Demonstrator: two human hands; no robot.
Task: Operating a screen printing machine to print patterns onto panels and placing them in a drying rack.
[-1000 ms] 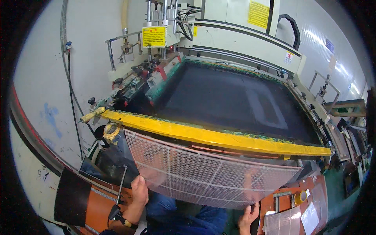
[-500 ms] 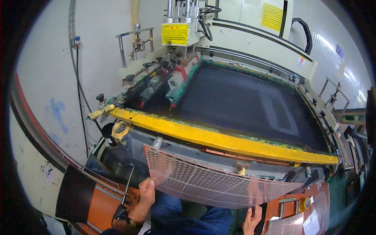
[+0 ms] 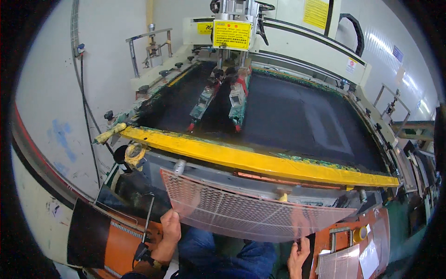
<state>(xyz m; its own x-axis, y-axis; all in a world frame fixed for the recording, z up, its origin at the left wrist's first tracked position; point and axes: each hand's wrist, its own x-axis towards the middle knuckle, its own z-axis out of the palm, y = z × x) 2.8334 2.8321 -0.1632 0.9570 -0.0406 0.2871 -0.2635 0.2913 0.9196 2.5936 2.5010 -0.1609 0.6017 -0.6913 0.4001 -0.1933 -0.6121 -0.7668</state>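
A thin, see-through panel (image 3: pixel 251 209) with a pinkish edge and rows of small dark marks is held up in front of me, tilted, below the yellow front bar of a screen-printing machine. My left hand (image 3: pixel 170 229) pinches its lower left corner between thumb and fingers. At the lower edge further right, my right hand (image 3: pixel 298 255) grips the panel with its fingertips. Beyond the bar lies the dark printing screen (image 3: pixel 292 116), with a squeegee carriage (image 3: pixel 238 95) standing over its left half.
The yellow bar (image 3: pixel 260 160) crosses just beyond the panel. A black tub (image 3: pixel 121 156) hangs at its left end. An orange surface at lower right carries a tape roll (image 3: pixel 359 234), another patterned panel (image 3: pixel 341 262) and white paper (image 3: pixel 369 260). A thin metal rod (image 3: pixel 148 218) rises near my left wrist.
The squeegee carriage has travelled right across the screen, uncovering dark mesh on its left. My view has shifted slightly. Both hands keep their hold on the panel.
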